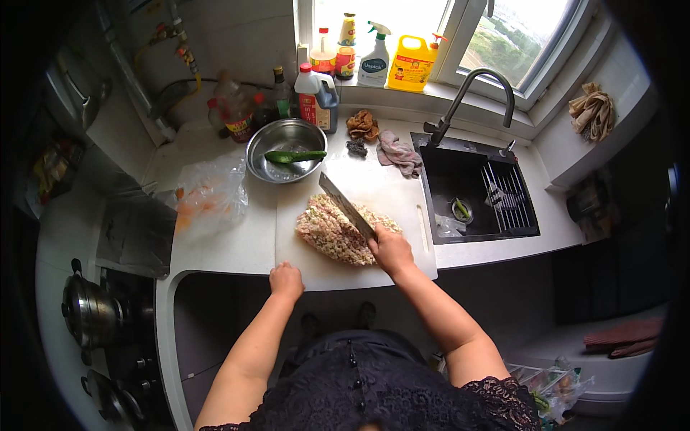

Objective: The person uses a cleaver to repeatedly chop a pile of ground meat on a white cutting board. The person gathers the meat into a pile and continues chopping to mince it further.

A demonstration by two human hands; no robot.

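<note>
My right hand [392, 250] grips the handle of a cleaver [345, 205]. Its broad blade slants away to the far left, over a heap of chopped minced meat [332, 233] with pale green bits in it. The heap lies on a white cutting board [289, 208] at the counter's front edge. At the board's near left corner, my left hand [287, 280] is closed on its edge, fingers curled. Beyond the board stands a steel bowl [269, 167] with a long green vegetable [295, 156], perhaps a cucumber, lying across it.
Left of the board sits a clear plastic bag [215, 190] with orange pieces. A dark sink [460, 169] with a black faucet [471, 79] is at right; a cloth [399, 153] lies beside it. Bottles, including a large jug [316, 100], stand behind. Pots [93, 309] are at far left.
</note>
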